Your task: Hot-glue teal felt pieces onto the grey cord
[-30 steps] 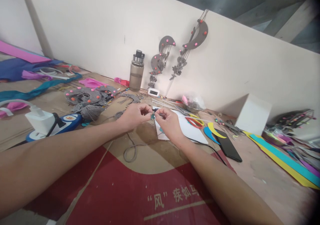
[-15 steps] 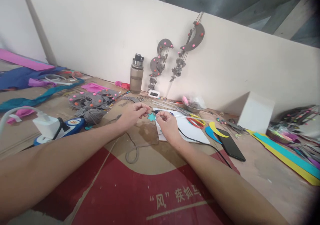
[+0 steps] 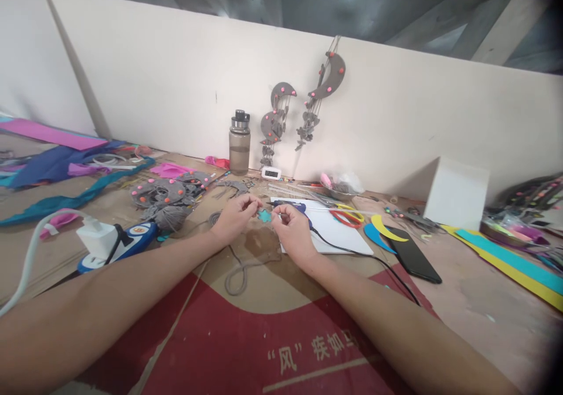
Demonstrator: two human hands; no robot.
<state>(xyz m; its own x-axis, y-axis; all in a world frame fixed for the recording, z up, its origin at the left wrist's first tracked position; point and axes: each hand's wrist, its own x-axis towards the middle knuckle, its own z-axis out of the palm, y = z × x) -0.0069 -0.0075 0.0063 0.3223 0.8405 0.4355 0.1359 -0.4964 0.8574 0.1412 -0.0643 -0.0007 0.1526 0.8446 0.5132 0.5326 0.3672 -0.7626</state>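
Note:
A small teal star-shaped cutout (image 3: 264, 215) is between my two hands. My left hand (image 3: 237, 220) is closed in a pinch beside the star's upper left edge; whatever is in its fingertips is too small to make out. The fingers of my right hand (image 3: 291, 231) are pinched at the star's right edge. Below the hands, a grey cord (image 3: 237, 283) lies in a loop on the cardboard. Just behind my right hand, a dark blue glue gun (image 3: 295, 206) rests on a white board (image 3: 338, 237), its black cable running off to the right.
Red and yellow scissors (image 3: 347, 216), blue and yellow crescents (image 3: 389, 228) and a black phone (image 3: 416, 257) lie at right. A water bottle (image 3: 240, 146) and small clock (image 3: 271, 173) stand by the wall. At left are a power strip (image 3: 141, 237) and grey yarn (image 3: 169, 216).
The view has shifted a little. My hands sit slightly lower in the picture, and the star's outline shows more fully between the fingertips, by my right fingers.

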